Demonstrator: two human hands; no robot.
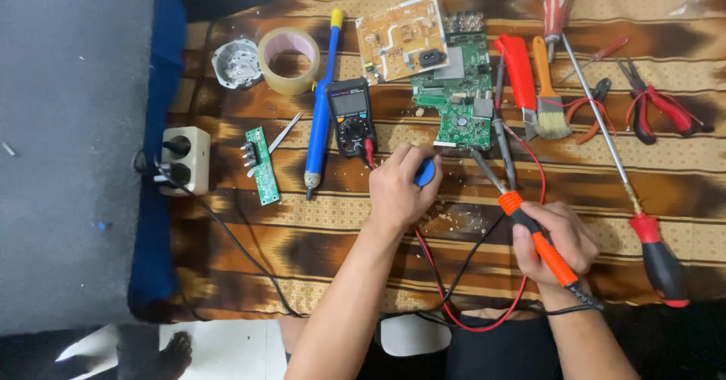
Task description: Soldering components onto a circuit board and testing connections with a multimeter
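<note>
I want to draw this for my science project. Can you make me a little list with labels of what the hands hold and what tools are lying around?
Surface: brown patterned cloth
Left hand: pinches a small blue round object
Right hand: grips an orange-handled soldering iron, tip toward the green circuit board
Middle: black multimeter, blue desoldering pump, beige circuit board
Left side: tape roll, small green board, power strip
Right side: paintbrush, red pliers, long screwdriver

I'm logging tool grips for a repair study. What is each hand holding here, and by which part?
Right hand grips the soldering iron by its orange handle. Left hand pinches a small blue object at its edge; what it is cannot be told.
</note>
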